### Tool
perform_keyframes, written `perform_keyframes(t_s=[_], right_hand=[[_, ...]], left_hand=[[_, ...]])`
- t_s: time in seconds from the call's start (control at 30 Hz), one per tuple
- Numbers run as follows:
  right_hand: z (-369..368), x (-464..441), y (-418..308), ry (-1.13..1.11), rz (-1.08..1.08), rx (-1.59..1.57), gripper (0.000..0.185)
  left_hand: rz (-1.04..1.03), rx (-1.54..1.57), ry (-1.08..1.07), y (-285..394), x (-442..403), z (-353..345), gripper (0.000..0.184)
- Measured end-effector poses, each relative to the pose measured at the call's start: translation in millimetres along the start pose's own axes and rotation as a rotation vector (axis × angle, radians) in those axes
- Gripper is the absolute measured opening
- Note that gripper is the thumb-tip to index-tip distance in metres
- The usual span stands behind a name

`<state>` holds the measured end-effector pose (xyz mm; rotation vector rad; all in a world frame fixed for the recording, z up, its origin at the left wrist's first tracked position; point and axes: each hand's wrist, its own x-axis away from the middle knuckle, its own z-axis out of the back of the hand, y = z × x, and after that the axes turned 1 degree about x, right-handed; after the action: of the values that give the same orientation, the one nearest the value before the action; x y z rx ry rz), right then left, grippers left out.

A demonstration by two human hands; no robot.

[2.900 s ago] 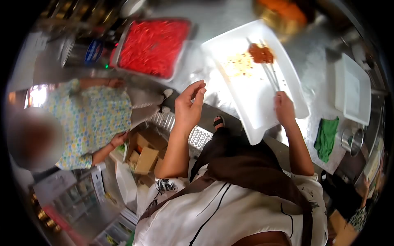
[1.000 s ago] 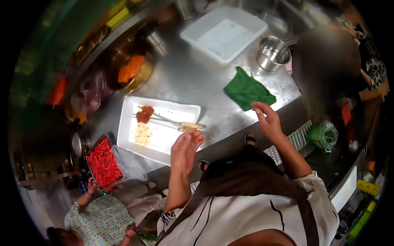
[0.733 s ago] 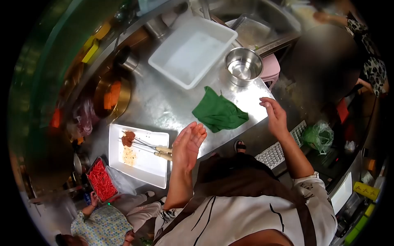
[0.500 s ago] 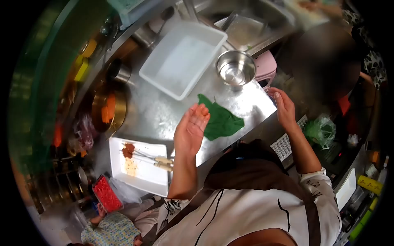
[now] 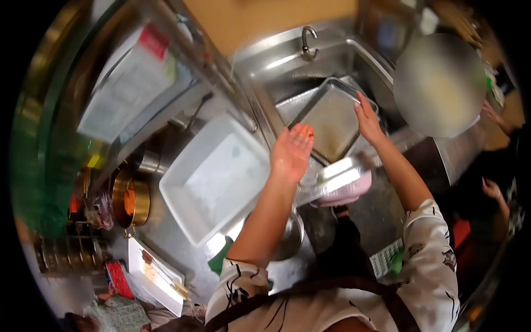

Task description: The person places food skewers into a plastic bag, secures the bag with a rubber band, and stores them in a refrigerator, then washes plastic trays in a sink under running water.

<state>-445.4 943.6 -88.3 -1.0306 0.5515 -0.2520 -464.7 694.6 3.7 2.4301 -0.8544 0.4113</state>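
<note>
My left hand [image 5: 291, 155] is held palm up in front of the sink [image 5: 265, 47], its fingers stretched out and an orange smear on the fingertips. Nothing is gripped in it. To its right, my right hand [image 5: 368, 120] is open, fingers extended, over the right side of a rectangular metal tray [image 5: 332, 119] in the sink. A curved tap [image 5: 307, 43] stands at the sink's back rim. Left of my left hand lies a white plastic tub [image 5: 213, 171]. A steel pot [image 5: 293, 235] is partly hidden behind my left forearm.
A green cloth or leaf [image 5: 220, 255] peeks out beside my left sleeve. Further left are a brass-coloured pot [image 5: 142, 206] and a white tray [image 5: 168, 301] with brushes. A pink stool [image 5: 348, 191] stands below the sink's edge. Other people are at lower left and right.
I have turned and moved towards the sink, which now fills the upper middle. Both hands have come from beside the metal table to the sink's front, still open.
</note>
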Motion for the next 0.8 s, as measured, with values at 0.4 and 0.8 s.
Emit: perform_keyframes(t_s=[0.4, 0.8], right_hand=[[-96.1, -189.6, 68.2, -0.278, 0.382, 0.078, 0.043], [49.5, -67.7, 114.6, -0.295, -0.19, 0.06, 0.033]], left_hand=[[-0.171, 0.191, 0.189, -54.6, -245.8, -12.5, 0.053], [-0.191, -0.002, 0.156, -89.8, -363.3, -32.0, 0.024]])
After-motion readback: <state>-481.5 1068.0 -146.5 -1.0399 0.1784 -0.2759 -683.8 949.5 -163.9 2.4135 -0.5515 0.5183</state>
